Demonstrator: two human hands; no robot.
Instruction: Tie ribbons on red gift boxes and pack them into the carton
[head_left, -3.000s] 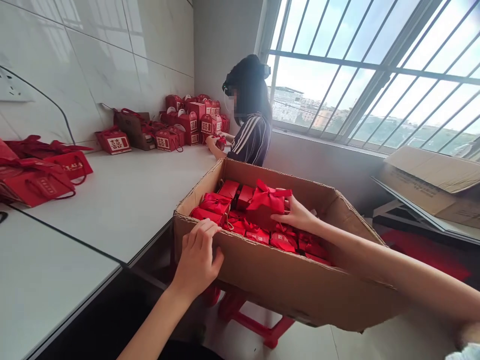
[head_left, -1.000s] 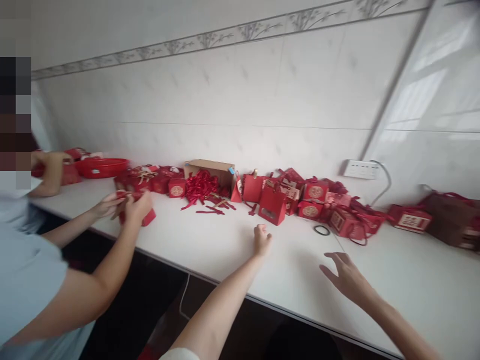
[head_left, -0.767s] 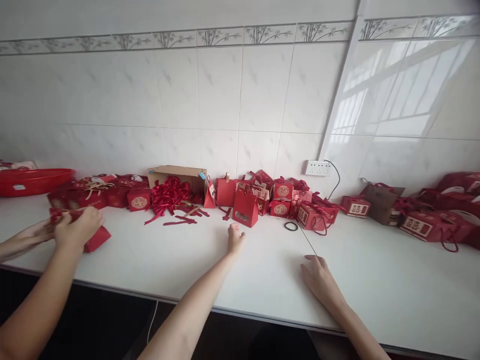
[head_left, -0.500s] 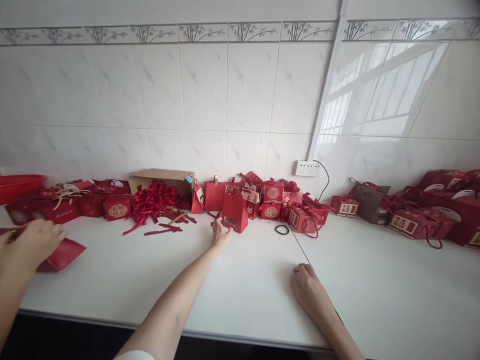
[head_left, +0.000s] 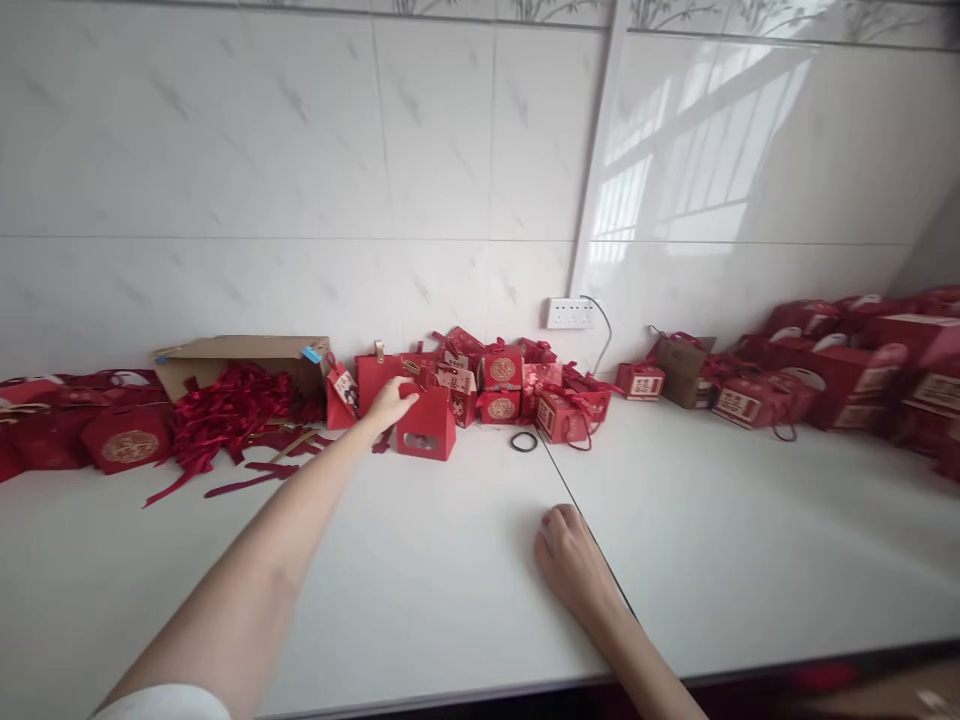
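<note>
My left hand (head_left: 391,405) reaches across the white table to an upright red gift box (head_left: 427,425) with a small window low on its front. Its thumb and fingers are closed at the box's upper left edge; part of the fingertips is hidden. My right hand (head_left: 564,545) rests on the table, fingers curled in a loose fist, with nothing visible in it. A black ring-shaped band (head_left: 523,441) lies just beyond it. Behind the box stand a plain red bag (head_left: 375,378) and a stack of patterned red boxes (head_left: 501,388).
An open cardboard box (head_left: 241,348) on its side spills red ribbons (head_left: 229,405) onto the table. More red boxes (head_left: 127,438) stand at the left, and a large group (head_left: 832,370) is at the right. A wall socket strip (head_left: 570,313) has a dark cable.
My view has swung right, and another person's hand at the left is out of sight. My left hand has gone from the box's lower left side up to its top. My right hand stays curled.
</note>
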